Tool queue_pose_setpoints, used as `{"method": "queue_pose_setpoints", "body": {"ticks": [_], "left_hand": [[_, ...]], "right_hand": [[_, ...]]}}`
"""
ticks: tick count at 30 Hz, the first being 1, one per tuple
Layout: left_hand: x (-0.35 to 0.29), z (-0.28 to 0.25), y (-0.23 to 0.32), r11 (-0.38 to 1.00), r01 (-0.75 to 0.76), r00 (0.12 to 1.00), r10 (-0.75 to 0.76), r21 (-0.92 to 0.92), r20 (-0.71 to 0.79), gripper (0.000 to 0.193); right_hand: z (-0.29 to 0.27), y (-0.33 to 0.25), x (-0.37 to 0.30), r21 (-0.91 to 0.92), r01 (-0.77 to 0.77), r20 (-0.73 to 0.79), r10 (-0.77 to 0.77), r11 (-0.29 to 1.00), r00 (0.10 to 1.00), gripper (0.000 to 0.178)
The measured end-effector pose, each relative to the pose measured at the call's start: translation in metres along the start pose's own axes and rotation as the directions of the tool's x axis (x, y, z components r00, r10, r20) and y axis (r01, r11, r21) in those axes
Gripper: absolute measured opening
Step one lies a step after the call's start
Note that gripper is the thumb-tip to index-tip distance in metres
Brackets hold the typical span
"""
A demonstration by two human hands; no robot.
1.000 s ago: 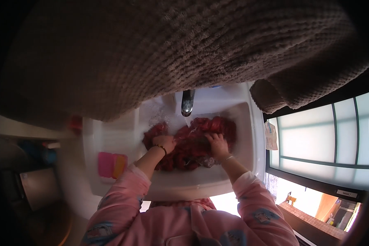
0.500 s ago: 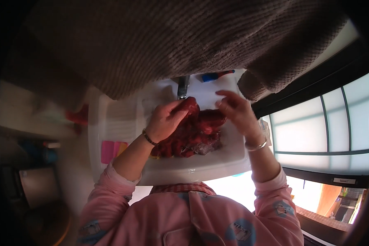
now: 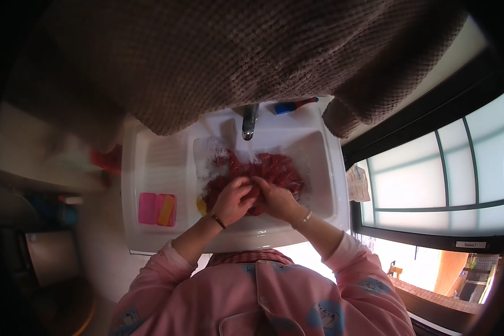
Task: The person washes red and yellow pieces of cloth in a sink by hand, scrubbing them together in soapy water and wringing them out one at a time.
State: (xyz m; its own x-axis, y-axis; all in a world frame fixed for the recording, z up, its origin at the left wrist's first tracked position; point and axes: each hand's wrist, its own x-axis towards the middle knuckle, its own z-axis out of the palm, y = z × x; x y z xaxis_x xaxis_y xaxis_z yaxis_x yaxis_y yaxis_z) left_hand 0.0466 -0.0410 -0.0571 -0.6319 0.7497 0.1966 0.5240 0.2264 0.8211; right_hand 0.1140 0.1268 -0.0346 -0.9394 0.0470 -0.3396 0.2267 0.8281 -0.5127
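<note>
One bunched heap of wet, dark-red fabric (image 3: 279, 168) lies in a glossy white sink (image 3: 335, 185) below a curved chrome tap (image 3: 250, 122), its long axis running left to right, mostly beyond the fingers. Both the left hand (image 3: 233, 198) and the right hand (image 3: 277, 200) meet at the heap's near edge, neither clearly nearer, forearms converging, backs upward, fingers curled and close together; whether they are clamped on fabric cannot be told. Outward, a pink two-part box (image 3: 147, 208) sits at left, and a blue brush with a red handle (image 3: 287, 107) lies right of the tap.
</note>
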Motion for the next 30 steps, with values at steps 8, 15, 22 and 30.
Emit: {"method": "queue_pose_setpoints", "body": {"ticks": [8, 15, 22, 30], "left_hand": [[0.026, -0.028, 0.0, 0.99, 0.022, 0.985, -0.046, -0.141, -0.168, 0.064], [0.045, 0.037, -0.127, 0.941, 0.253, 0.956, -0.279, -0.224, -0.093, 0.05], [0.066, 0.042, -0.111, 0.791, 0.417, 0.901, -0.424, 0.447, -0.09, 0.058], [0.077, 0.108, -0.157, 0.335, -0.106, 0.592, -0.735, 0.936, 0.33, 0.045]], "right_hand": [[-0.16, -0.083, -0.007, 0.404, 0.521, -0.362, -0.391, 0.752, 0.846, 0.033], [-0.161, -0.004, 0.014, 0.622, 0.479, -0.384, -0.291, 0.619, 0.876, 0.027], [0.001, 0.161, 0.061, 0.2, -0.044, -0.314, 0.107, 0.979, 0.943, 0.043], [0.074, 0.148, 0.101, -0.301, -0.111, -0.274, 0.026, 0.947, 0.961, 0.059]]}}
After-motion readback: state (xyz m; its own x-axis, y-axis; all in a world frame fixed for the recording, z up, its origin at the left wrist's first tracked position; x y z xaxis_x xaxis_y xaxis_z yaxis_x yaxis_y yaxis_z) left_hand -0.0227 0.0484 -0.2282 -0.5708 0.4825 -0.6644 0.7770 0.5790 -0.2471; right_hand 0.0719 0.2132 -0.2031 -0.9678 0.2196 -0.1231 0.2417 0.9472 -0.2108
